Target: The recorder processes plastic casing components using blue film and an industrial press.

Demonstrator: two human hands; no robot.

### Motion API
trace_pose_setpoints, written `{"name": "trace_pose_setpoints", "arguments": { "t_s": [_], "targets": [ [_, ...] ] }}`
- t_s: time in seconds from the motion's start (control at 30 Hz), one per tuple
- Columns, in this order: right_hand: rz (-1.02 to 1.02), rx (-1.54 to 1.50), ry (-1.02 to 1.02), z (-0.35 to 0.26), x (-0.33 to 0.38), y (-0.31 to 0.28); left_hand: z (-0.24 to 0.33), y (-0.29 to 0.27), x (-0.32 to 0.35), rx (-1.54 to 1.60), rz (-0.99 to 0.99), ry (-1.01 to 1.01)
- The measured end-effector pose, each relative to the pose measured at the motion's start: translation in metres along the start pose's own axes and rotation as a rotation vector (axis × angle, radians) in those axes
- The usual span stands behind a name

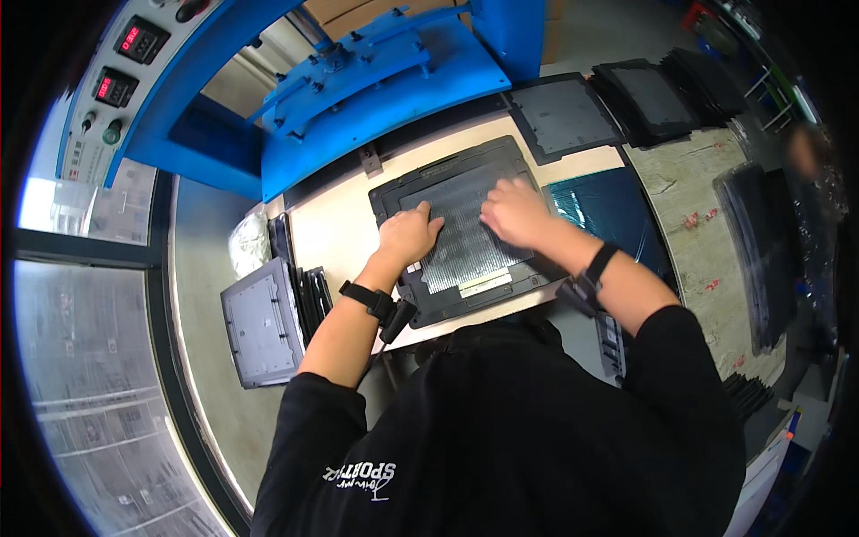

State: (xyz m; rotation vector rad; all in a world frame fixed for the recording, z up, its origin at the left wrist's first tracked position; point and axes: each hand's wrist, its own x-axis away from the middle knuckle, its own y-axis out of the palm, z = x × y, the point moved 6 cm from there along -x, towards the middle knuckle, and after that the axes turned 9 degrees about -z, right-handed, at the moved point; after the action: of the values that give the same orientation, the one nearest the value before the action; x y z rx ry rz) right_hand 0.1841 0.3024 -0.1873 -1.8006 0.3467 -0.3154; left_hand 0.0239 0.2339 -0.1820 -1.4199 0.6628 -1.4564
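Note:
A dark rectangular frame-like panel [429, 313] lies on the pale wooden board in front of me. On it rests a finely ribbed, shiny grey sheet [461, 255], with a small pale strip [485, 284] at its near edge. My left hand [409, 234] lies on the left side of the panel, thumb apart from the fingers, touching the sheet's edge. Over the sheet's right part is my right hand [516, 212], its fingers bent together and slightly blurred. Whatever sits between those fingertips is hidden.
A blue press [385, 85] stands behind the board, its control box [112, 80] at far left. Dark panels [564, 116] line the back right. A glossy film-covered sheet [608, 215] lies at right. Stacked panels [264, 327] and a white bag [250, 243] sit at left.

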Motion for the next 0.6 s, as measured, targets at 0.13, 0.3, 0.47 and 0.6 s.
{"name": "trace_pose_setpoints", "arguments": {
  "t_s": [0.13, 0.3, 0.47, 0.6],
  "targets": [
    [0.300, -0.023, 0.078, -0.024, 0.058, 0.008, -0.049, 0.000, -0.009, 0.399, 0.157, 0.043],
    [0.681, -0.287, 0.434, 0.024, 0.155, 0.002, -0.078, -0.023, 0.057, 0.927, 0.474, -0.065],
    [0.059, -0.012, 0.581, 0.043, 0.206, 0.060, -0.072, 0.016, 0.117, 0.902, 0.390, -0.083],
    [-0.159, -0.092, 0.602, 0.046, 0.209, 0.071, -0.058, 0.022, 0.119, 0.897, 0.337, -0.074]
  ]
}}
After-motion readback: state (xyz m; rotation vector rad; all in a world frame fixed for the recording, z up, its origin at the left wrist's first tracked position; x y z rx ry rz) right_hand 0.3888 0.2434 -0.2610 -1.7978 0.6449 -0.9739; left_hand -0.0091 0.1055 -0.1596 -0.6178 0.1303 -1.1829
